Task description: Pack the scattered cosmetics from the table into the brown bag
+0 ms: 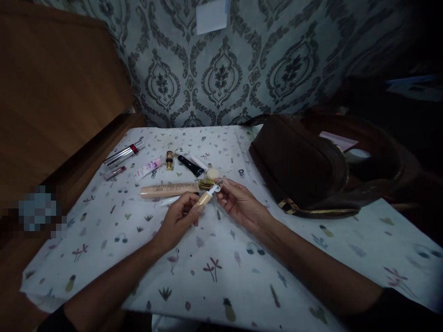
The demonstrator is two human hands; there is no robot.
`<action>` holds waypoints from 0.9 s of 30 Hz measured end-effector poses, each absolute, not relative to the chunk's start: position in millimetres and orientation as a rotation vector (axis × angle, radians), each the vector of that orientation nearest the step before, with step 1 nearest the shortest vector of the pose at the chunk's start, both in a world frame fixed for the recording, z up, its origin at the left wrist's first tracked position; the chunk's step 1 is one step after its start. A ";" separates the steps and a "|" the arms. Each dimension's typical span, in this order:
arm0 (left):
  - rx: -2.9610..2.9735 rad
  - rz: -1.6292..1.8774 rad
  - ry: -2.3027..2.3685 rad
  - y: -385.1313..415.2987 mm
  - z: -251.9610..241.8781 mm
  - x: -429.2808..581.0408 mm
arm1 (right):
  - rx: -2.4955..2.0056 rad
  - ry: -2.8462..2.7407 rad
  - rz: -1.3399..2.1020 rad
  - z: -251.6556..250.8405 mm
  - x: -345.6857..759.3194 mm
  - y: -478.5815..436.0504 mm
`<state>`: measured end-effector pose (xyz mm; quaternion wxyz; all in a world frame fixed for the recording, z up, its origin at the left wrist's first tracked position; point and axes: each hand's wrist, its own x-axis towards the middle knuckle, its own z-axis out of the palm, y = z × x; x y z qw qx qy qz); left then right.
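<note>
Sm. beige tube (205, 198) is held up over the bench (194, 290) in L hand (178, 217), fingers closed round it; white tip (217, 188) points btwn 1 & 2 o'clock. R hand (242, 200) is narrow, fingertips pinching at that tip; exact grip too sm. to tell. From the sm. tube: lg. beige tube (168, 190) nr. 9–10 o'clock, black tube (190, 165) approx. 11, silver tube (121, 156) approx. 10, dk. brown bag (294, 161) at 2.

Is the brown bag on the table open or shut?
Open: the brown bag has a gaping mouth, with a pink item and a white item visible inside.
</note>
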<state>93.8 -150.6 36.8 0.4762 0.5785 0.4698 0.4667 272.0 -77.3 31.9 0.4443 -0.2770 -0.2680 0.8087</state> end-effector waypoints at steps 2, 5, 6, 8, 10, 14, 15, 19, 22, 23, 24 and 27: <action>1.414 1.132 1.159 -150.5 36.4 93.3 | -0.698 -0.703 1.977 31.7 271.9 -77.4; 1.420 1.128 1.179 -150.2 35.2 92.4 | -0.701 -0.769 1.927 32.3 271.8 -77.7; 1.424 1.128 1.187 -150.1 34.4 92.1 | -0.705 -0.788 1.904 32.8 271.7 -78.0; 1.434 1.123 1.205 -149.7 32.6 91.3 | -0.721 -0.833 1.854 34.1 271.6 -78.8; 1.445 1.119 1.223 -149.4 30.8 90.5 | -0.742 -0.896 1.790 35.0 271.6 -79.6; 1.469 1.132 1.265 -148.7 29.7 88.8 | -0.785 -1.083 1.602 34.6 271.8 -80.9; 1.470 1.137 1.272 -148.4 29.9 88.3 | -0.792 -1.128 1.561 34.2 272.0 -81.1; 1.481 1.152 1.291 -147.2 30.9 86.2 | -0.785 -1.233 1.504 32.1 272.9 -81.6; 1.509 1.151 1.298 -147.2 30.8 85.3 | -0.754 -1.255 1.486 31.5 273.5 -81.3; 1.515 1.150 1.299 -147.4 30.8 85.3 | -0.748 -1.266 1.468 31.7 273.6 -81.2; 1.522 1.149 1.301 -147.7 30.9 85.4 | -0.752 -1.285 1.446 32.2 273.7 -81.2; 1.549 1.145 1.324 -148.6 31.6 86.5 | -0.813 -1.356 1.378 34.3 274.5 -82.0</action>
